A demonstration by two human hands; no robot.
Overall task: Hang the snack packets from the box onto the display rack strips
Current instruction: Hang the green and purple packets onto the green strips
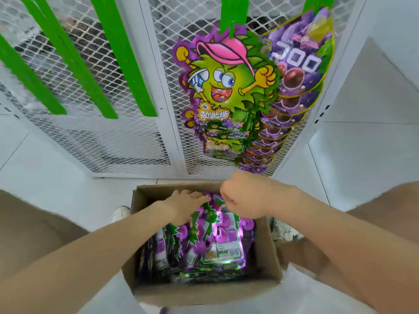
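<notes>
Cardboard box (204, 293) sits closest to the cam, open-topped on the floor, both bare forearms reaching into it. Far left: white tiled floor (45, 168), glossy, thin grout lines. Behind it a white mesh rack (145, 137) with three green strips (68, 57) hanging bare, side by side. White shoe (121, 213) pokes out just beside the box's left wall. Left hand (183, 207) lies inside the far-left corner of the box, fingers fairly straight and resting on the packet tops, gripping nothing. Snack packets (217, 241) fill the box, stood on edge in rows, purple foil with jagged green trim, one back label with barcode facing up. Right hand (247, 196) hovers over the far edge, fingers curled down at the packet tops; can't tell whether it pinches one. Above it, on the right mesh panel, a column of green cartoon packets (229, 87) hangs overlapped from a strip, with a column of purple grape packets (294, 73) touching it on the right. Far right: plain white wall panel (374, 98) and more tile.
</notes>
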